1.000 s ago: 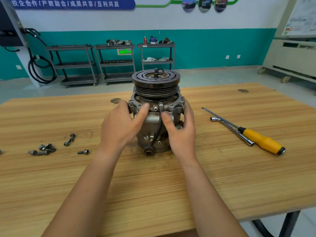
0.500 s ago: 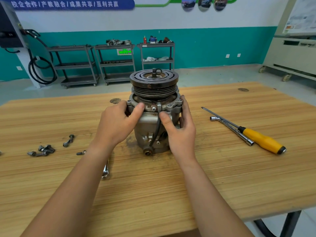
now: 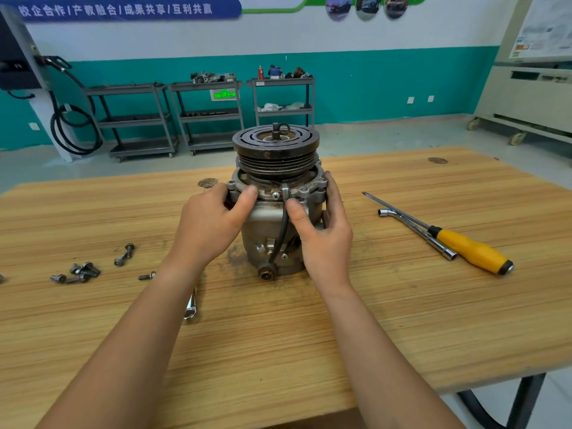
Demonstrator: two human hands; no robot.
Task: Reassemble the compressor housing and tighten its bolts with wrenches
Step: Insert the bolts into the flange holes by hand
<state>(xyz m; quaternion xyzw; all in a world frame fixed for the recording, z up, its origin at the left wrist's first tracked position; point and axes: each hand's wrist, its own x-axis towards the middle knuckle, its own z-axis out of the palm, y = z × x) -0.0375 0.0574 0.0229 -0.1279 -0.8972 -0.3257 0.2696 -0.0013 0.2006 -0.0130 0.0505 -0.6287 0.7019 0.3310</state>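
The compressor [image 3: 268, 224] stands upright in the middle of the wooden table [image 3: 278, 351], its dark grooved pulley [image 3: 275, 150] on top and a black cable running down its front. My left hand [image 3: 210, 224] grips the left side of the housing, thumb on the flange rim. My right hand [image 3: 322, 233] grips the right side, thumb beside the cable, fingers wrapped round the back. Several loose bolts [image 3: 80, 270] lie at the left of the table. A wrench [image 3: 190, 308] pokes out from under my left forearm.
An L-shaped socket wrench [image 3: 414, 232] and a yellow-handled screwdriver [image 3: 467, 250] lie to the right of the compressor. Grey shelf carts [image 3: 210, 116] stand against the far teal wall, and a hose hangs at the far left.
Both hands keep their hold on the housing; the pulley end has shifted slightly left. The wrench under my left forearm has come into sight.
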